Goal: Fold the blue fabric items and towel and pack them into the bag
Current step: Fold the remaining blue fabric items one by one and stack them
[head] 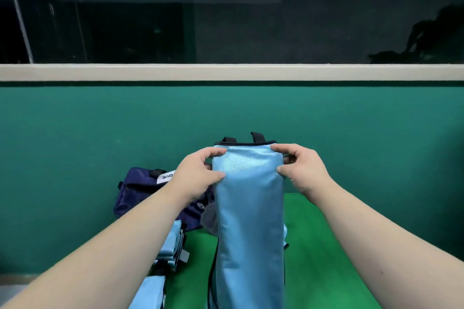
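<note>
Head view shows both hands raised in front of a teal wall (pixel 100 145), holding a long light blue fabric piece (pixel 248 221) upright by its top corners. The left hand (pixel 198 173) pinches the upper left corner, thumb on the near face and forefinger curled over the top edge; the right hand (pixel 301 170) pinches the upper right corner the same way. The piece hangs straight down from the hands over a green table (pixel 319 246), and its lower end runs out of the bottom of the frame. Its top edge has dark trim, and two black straps (pixel 257 137) stick up just behind it. On the table to the left, behind the left forearm, lies a navy bag (pixel 140 190) with a white label (pixel 165 176). A small grey cloth (pixel 209 219) shows between the bag and the hanging piece. Nearer, at the table's left edge, sits a stack of folded light blue pieces (pixel 173 246), partly hidden by the left forearm. Above the wall runs a cream ledge (pixel 226 72) below a dark window (pixel 226 20).
</note>
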